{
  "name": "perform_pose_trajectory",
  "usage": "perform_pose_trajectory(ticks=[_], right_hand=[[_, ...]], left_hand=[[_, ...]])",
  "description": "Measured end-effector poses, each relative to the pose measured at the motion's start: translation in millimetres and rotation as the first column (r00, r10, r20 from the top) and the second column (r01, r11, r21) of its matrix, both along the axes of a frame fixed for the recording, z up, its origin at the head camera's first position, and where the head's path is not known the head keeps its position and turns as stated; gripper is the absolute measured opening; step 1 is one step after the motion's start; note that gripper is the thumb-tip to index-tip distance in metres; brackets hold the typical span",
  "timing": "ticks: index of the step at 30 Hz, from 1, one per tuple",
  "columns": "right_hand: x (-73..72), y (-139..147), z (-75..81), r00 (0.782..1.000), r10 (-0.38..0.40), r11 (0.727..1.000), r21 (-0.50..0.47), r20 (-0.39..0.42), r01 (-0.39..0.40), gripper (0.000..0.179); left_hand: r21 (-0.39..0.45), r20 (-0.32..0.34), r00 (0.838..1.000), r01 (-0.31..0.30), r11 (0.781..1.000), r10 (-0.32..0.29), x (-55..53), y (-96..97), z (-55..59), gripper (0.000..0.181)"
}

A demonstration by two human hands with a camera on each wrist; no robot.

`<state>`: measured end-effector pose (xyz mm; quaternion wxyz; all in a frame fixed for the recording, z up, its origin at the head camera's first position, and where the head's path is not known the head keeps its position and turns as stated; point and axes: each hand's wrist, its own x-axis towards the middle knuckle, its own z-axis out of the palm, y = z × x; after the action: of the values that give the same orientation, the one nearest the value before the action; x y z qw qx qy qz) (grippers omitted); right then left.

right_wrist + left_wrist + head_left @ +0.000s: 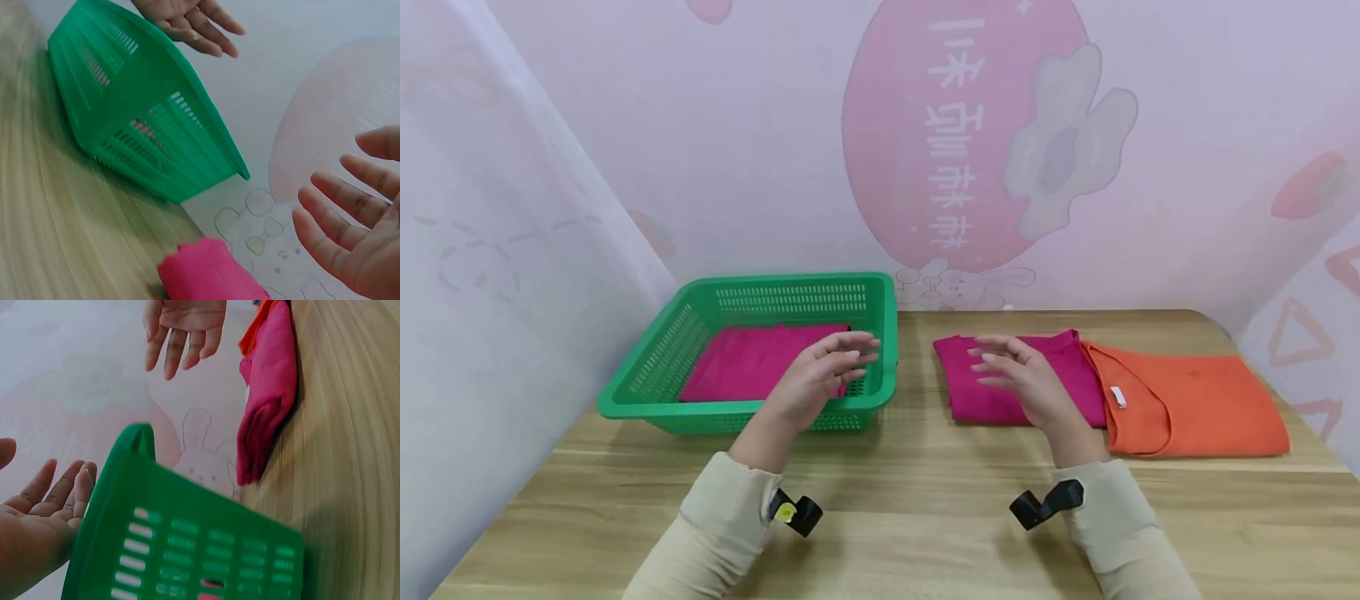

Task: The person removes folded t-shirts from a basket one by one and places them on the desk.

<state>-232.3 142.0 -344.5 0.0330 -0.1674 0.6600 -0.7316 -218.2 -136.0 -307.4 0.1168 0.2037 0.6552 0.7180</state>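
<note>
A green plastic basket (887, 358) with slotted walls stands at the left of the table, and a folded magenta garment (745, 358) lies inside it. My left hand (812, 375) hovers over the basket's near right corner, fingers loosely extended, holding nothing. To the right, a second folded magenta garment (1067, 367) lies flat on the table, with my right hand (1026, 379) raised above it, fingers spread and nothing in them. Beside that lies a folded orange garment (1210, 408) with a white label; its left edge meets the magenta one. In the right wrist view the right hand (356, 219) has its palm showing.
The wooden table (910, 533) runs up to a pale pink printed wall covering (760, 150) at the back and sides. Each sleeved wrist wears a small black camera, one at the left wrist (805, 515) and one at the right wrist (1037, 508).
</note>
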Motion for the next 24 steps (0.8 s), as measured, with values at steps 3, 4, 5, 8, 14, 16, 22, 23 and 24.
perform_pose_trajectory(ticks=[3,4,5,8,14,16,22,23,24], right_hand=[[-0.9,-8.4,1.3,1.0,0.014,1.0,-0.007,-0.003,-0.014,0.034],[-1.3,-11.1,1.4,1.0,0.019,1.0,-0.012,-0.006,-0.019,0.037],[-1.7,-13.9,1.7,1.0,0.026,1.0,-0.017,-0.009,-0.026,0.039],[-3.6,-21.7,2.5,0.999,0.049,0.998,-0.027,-0.023,-0.05,0.039],[-6.7,-38.9,8.0,0.997,0.078,0.995,-0.058,-0.029,-0.08,0.029],[-6.9,-45.2,9.7,0.996,0.089,0.993,-0.072,-0.023,-0.091,0.029],[-6.0,-62.6,11.6,0.993,0.117,0.99,-0.079,-0.009,-0.117,0.032],[-5.9,-64.9,11.8,0.993,0.119,0.99,-0.08,-0.007,-0.119,0.033],[-6.0,-67.2,12.1,0.992,0.123,0.989,-0.078,-0.009,-0.123,0.033]], left_hand=[[-0.005,0.004,1.0,-0.023,1.0,0.023,-0.4,-8.1,-1.0,0.039],[-0.008,0.005,1.0,-0.03,1.0,0.03,-0.4,-10.8,-1.5,0.039],[-0.003,0.002,0.999,-0.034,0.999,0.034,-0.4,-13.2,-2.1,0.039],[-0.004,0.001,0.999,-0.046,0.999,0.046,-0.4,-20.0,-3.6,0.038],[-0.035,0.0,0.998,-0.069,0.997,0.069,-1.6,-31.6,-3.7,0.036],[-0.054,-0.004,0.997,-0.081,0.995,0.081,-2.2,-35.7,-3.0,0.036],[-0.105,-0.026,0.995,-0.101,0.989,0.099,-2.7,-50.0,-2.3,0.037],[-0.11,-0.03,0.994,-0.104,0.988,0.101,-2.6,-52.4,-2.3,0.038],[-0.117,-0.031,0.994,-0.109,0.987,0.106,-2.5,-54.7,-2.2,0.038]])
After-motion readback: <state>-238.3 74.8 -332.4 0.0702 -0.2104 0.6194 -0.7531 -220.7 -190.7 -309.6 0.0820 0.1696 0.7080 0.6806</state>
